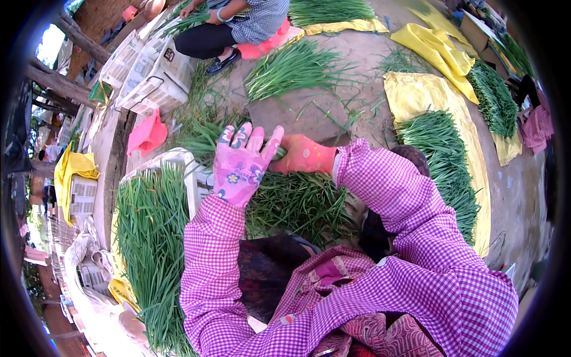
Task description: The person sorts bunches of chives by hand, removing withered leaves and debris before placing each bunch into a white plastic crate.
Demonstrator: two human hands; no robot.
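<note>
My left hand point(244, 159), in a pink flowered glove, is raised with its fingers spread. Next to it, my right hand point(304, 153) in an orange glove closes round a bunch of garlic chives point(205, 138), whose leaves stretch left behind my left hand. The left hand overlaps part of the bunch, and I cannot tell whether it touches it. Below both hands lies a heap of loose green trimmings point(303, 205). A large stack of chives point(151, 238) rises beside my left forearm, next to a white plastic crate point(189, 169).
Another chive stack point(437, 160) lies on yellow sheeting point(410, 89) at the right. Ahead, a loose chive pile point(291, 68) rests on the floor. A co-worker point(256, 30) sits beyond it, handling chives beside white crates point(157, 83). A pink stool point(147, 134) stands at the left.
</note>
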